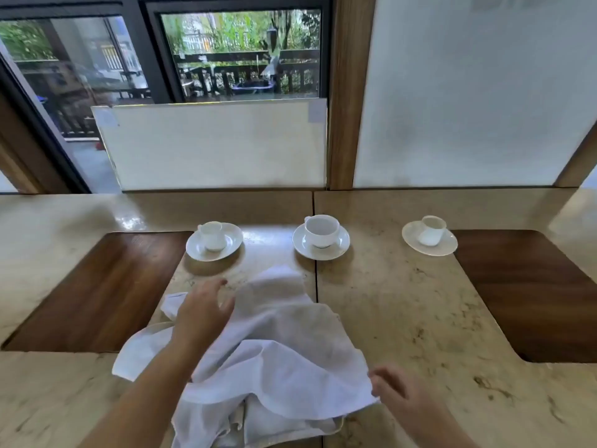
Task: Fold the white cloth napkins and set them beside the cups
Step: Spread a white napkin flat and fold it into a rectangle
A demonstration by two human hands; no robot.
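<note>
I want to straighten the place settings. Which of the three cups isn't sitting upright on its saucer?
The rightmost cup: it leans tilted on its saucer, while the middle cup and left cup stand upright.

— We see plain white napkins (268, 344), no print on them, and three white cups: left (211, 236), middle (321, 230) and right (431, 230).

— Agreed, and we note white saucers (323, 252) to match. The table (416, 312) we read as beige stone with brown mottling, set with dark brown wood-grain panels (106, 292).
</note>
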